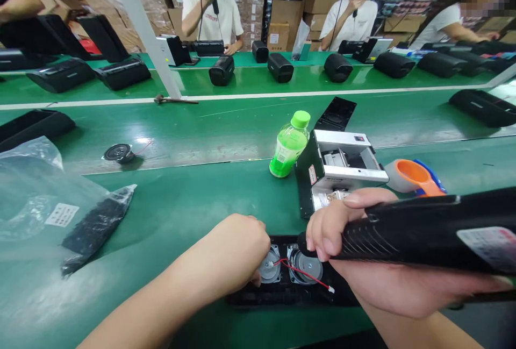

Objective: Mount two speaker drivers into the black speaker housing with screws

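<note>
Two hands at a black speaker panel on the green bench.

The left hand (pixel 242 249), curled shut, presses on the left speaker (pixel 269 268) in the black panel (pixel 282 292) at 6 o'clock; the right hand (pixel 334 230), at 4 o'clock, grips a black electric screwdriver (pixel 423 230) over the right speaker (pixel 307 269), red wire (pixel 306 278) trailing.

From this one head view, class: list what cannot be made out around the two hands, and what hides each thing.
- Tool tip: the right hand covers where the black ribbed power tool meets the black speaker housing.
- Left speaker: partly under the left hand.
- Tool's rear: cut by the right edge.
- Label on the green plastic bottle: too small to read.
</note>
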`<state>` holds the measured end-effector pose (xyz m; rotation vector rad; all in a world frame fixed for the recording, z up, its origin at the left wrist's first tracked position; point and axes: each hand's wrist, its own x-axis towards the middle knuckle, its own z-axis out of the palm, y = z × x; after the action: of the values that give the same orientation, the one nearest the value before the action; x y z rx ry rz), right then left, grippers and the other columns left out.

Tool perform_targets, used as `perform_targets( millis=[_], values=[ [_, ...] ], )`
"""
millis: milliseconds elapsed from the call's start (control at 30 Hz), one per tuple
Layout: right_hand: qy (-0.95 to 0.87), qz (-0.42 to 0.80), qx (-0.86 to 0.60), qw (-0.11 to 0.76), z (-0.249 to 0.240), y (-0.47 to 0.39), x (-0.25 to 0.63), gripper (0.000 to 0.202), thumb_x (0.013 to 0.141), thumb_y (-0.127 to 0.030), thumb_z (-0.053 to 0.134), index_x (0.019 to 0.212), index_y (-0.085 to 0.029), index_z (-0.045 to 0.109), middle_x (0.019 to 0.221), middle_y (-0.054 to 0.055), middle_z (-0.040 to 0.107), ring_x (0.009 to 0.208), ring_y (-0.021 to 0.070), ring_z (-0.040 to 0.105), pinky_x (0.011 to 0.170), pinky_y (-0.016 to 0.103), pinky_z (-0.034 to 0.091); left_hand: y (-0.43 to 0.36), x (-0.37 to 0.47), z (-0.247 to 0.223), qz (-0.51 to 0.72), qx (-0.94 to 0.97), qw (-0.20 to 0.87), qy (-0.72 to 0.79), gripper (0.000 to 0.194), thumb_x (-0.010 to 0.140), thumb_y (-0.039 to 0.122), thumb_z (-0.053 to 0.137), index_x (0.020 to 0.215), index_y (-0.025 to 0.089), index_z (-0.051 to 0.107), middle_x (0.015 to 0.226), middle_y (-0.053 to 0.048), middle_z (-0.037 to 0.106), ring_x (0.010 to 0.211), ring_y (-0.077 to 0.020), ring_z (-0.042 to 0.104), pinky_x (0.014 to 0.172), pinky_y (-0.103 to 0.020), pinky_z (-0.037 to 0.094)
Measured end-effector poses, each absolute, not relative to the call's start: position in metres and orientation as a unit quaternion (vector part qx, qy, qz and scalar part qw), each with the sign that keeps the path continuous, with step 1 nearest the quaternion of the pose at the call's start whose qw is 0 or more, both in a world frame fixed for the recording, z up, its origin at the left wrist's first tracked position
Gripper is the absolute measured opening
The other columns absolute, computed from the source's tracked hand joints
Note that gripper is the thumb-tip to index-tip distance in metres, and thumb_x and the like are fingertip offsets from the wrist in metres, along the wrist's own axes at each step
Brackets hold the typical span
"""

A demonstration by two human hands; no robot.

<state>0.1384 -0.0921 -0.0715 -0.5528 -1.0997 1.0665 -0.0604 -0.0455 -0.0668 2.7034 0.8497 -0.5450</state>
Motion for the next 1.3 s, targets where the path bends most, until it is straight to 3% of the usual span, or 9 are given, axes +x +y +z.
perform_targets(
  millis=[100,633,733,833,1000,1300],
  values=[
    [-0.479,0.455,-0.248,0.709,-0.087,-0.086,0.130,0.072,0.091,-0.086,0.066,0.120,-0.021,0.076,0.063,0.003,0.067,0.047,0.0226,0.060,0.050,0.036,0.050,-0.043,-0.060,-0.071,-0.187,0.933,0.126,0.279,0.034,0.081,0.048,0.097,0.086,0.017,0.084,0.088,-0.008,0.078,0.081,-0.0304,0.077,0.065,-0.039,0.052],
    [-0.492,0.473,-0.273,0.678,-0.089,-0.077,0.119,0.071,0.088,-0.086,0.071,0.112,-0.020,0.080,0.066,0.005,0.068,0.042,0.0253,0.061,0.039,0.040,0.049,-0.033,-0.061,-0.073,-0.171,0.937,0.146,0.266,0.037,0.078,0.052,0.098,0.080,0.019,0.081,0.082,-0.006,0.077,0.077,-0.0296,0.077,0.058,-0.038,0.044],
    [-0.513,0.457,-0.263,0.677,-0.094,-0.074,0.114,0.077,0.087,-0.094,0.062,0.109,-0.021,0.078,0.064,0.002,0.066,0.040,0.0218,0.060,0.036,0.036,0.047,-0.033,-0.060,-0.072,-0.183,0.933,0.151,0.271,0.038,0.079,0.053,0.097,0.080,0.018,0.081,0.082,-0.006,0.077,0.078,-0.0293,0.077,0.059,-0.037,0.046],
    [-0.541,0.471,-0.238,0.655,-0.105,-0.072,0.112,0.087,0.081,-0.105,0.049,0.108,-0.026,0.075,0.063,-0.003,0.063,0.041,0.0173,0.060,0.038,0.031,0.045,-0.034,-0.060,-0.072,-0.184,0.931,0.149,0.277,0.036,0.080,0.051,0.097,0.081,0.018,0.082,0.081,-0.007,0.078,0.078,-0.0298,0.078,0.061,-0.037,0.048],
    [-0.547,0.517,-0.235,0.615,-0.121,-0.072,0.112,0.082,0.077,-0.103,0.057,0.117,-0.032,0.072,0.068,-0.004,0.065,0.049,0.0165,0.060,0.048,0.032,0.047,-0.036,-0.061,-0.073,-0.175,0.932,0.150,0.278,0.034,0.084,0.051,0.094,0.086,0.019,0.083,0.086,-0.008,0.081,0.082,-0.0311,0.079,0.065,-0.036,0.052],
    [-0.558,0.501,-0.240,0.617,-0.131,-0.078,0.116,0.072,0.088,-0.091,0.063,0.120,-0.027,0.070,0.073,0.000,0.068,0.056,0.0221,0.064,0.055,0.041,0.057,-0.036,-0.061,-0.068,-0.178,0.928,0.155,0.289,0.037,0.081,0.050,0.097,0.091,0.017,0.083,0.088,-0.010,0.083,0.086,-0.0342,0.081,0.068,-0.037,0.057]
  ],
)
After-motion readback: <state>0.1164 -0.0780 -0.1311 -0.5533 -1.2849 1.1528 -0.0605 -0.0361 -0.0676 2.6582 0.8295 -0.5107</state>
